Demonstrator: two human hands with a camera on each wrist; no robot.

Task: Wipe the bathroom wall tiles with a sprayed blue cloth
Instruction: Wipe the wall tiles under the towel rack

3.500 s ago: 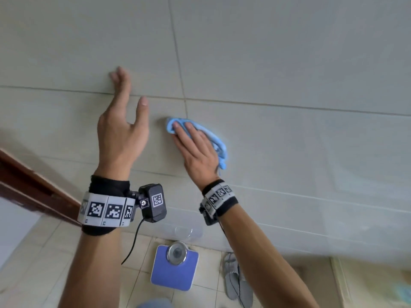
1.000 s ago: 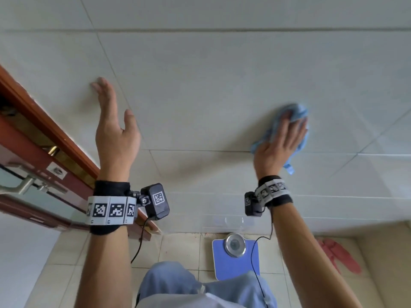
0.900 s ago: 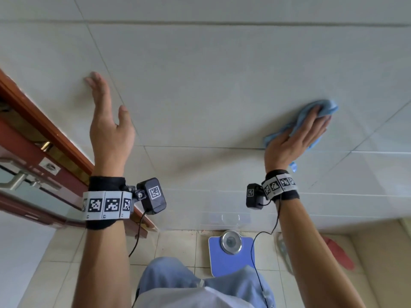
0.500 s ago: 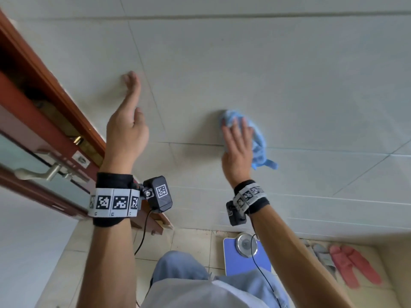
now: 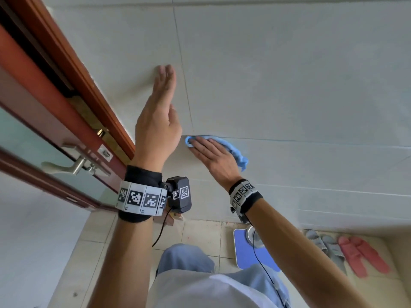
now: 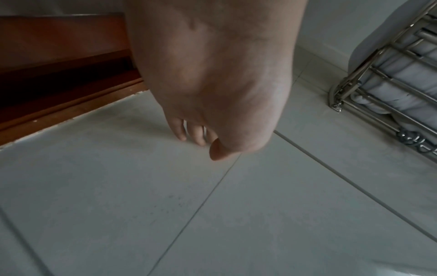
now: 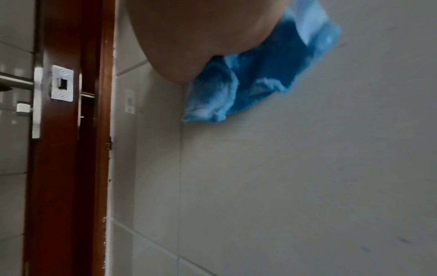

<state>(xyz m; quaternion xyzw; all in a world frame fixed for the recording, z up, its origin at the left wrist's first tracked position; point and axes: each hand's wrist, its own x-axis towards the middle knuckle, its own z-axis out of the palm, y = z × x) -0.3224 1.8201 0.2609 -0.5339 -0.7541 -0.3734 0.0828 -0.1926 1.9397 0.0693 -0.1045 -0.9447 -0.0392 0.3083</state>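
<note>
The pale grey wall tiles (image 5: 289, 74) fill most of the head view. My right hand (image 5: 209, 152) lies flat with straight fingers on the bunched blue cloth (image 5: 235, 152), pressing it to the wall at a grout line. In the right wrist view the blue cloth (image 7: 255, 78) hangs out from under the palm. My left hand (image 5: 162, 103) stands above and left of it, its straight fingers (image 6: 181, 130) touching the tile close to the door frame.
A brown wooden door frame (image 5: 73, 70) and a door with a metal handle (image 5: 66, 167) stand at the left. On the floor lie a blue bathroom scale (image 5: 246, 250), grey slippers (image 5: 327, 247) and pink slippers (image 5: 362, 256). A chrome towel rack (image 6: 390, 78) hangs at the right.
My right hand has swept the cloth from far right leftward and down, ending just under the left hand. The left hand stays propped on the wall.
</note>
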